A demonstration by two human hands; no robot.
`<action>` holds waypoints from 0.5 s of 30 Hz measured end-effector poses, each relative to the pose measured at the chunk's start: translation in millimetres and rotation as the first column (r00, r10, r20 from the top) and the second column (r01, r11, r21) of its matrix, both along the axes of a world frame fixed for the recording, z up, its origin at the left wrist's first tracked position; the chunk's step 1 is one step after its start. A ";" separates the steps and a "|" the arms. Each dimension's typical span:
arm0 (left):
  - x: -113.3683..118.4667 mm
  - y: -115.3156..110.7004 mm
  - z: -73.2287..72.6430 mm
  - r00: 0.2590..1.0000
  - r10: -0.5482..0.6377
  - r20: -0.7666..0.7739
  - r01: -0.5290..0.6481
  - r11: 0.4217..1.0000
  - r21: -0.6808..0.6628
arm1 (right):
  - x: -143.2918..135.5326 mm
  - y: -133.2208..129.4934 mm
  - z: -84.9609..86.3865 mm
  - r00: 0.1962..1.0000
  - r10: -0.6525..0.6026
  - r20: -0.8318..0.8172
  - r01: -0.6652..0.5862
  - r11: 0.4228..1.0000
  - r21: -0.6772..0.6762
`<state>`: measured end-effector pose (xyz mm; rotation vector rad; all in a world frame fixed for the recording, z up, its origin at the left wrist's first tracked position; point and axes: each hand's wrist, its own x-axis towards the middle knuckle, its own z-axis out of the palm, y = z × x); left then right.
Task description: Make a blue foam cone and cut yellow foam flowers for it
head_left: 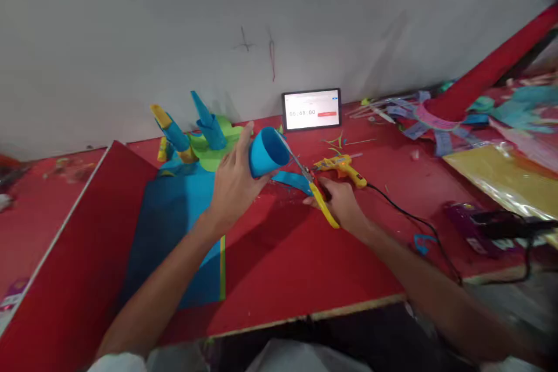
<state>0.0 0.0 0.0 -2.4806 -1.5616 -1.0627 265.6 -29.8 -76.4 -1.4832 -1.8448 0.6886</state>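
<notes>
My left hand [235,180] is closed around a blue rolled tube [262,154], its open end turned to the right. My right hand [342,200] grips a pair of scissors [322,206] with a yellow handle and some red near the pivot. The blades point up and left, at the rim of the tube; whether they touch it I cannot tell. Below the blades a blue strip [293,181] lies on the red table [300,267]. Just behind my right hand rests a yellow glue gun [342,167] with a black cord.
On the left, blue sheets [165,232] lie beside a red upright panel [82,244]. Blue cone shapes [211,128] stand on a green petal-shaped piece [229,128] at the back. A tablet [311,109] leans against the wall. Right: a red cone [483,78] and gold sheets [497,174].
</notes>
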 end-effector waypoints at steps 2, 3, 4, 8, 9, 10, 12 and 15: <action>-1.5 -0.5 0.5 1.000 0.005 0.006 -0.005 0.999 -0.042 | -0.1 0.4 -1.3 1.000 0.017 0.008 -0.017 1.000 -0.016; -2.2 -0.8 1.3 1.000 0.007 0.007 -0.007 0.998 -0.060 | 0.0 0.5 -2.0 1.000 0.026 0.011 -0.026 0.999 -0.025; -2.8 -1.0 2.5 1.000 0.009 0.009 -0.008 0.997 -0.076 | 0.2 0.5 -2.6 0.999 0.035 0.013 -0.035 0.999 -0.036; -4.2 -2.3 11.3 1.000 0.015 0.006 -0.014 0.992 -0.124 | 2.6 0.3 -5.5 0.997 0.074 0.009 -0.073 0.993 -0.088; -4.4 -2.7 14.2 1.000 0.012 0.003 -0.012 0.991 -0.134 | 3.3 0.3 -6.0 0.997 0.084 0.001 -0.083 0.991 -0.104; -4.7 -3.0 17.3 1.000 0.006 -0.002 -0.006 0.989 -0.147 | 4.0 0.5 -6.4 0.996 0.090 -0.003 -0.090 0.989 -0.116; -5.7 -3.7 23.9 1.000 -0.016 -0.017 0.013 0.984 -0.179 | 4.9 1.0 -6.5 0.995 0.096 0.000 -0.095 0.987 -0.127; -8.4 -4.6 34.0 0.999 -0.046 -0.028 0.038 0.971 -0.236 | 4.7 1.6 -4.6 0.995 0.098 0.023 -0.096 0.990 -0.102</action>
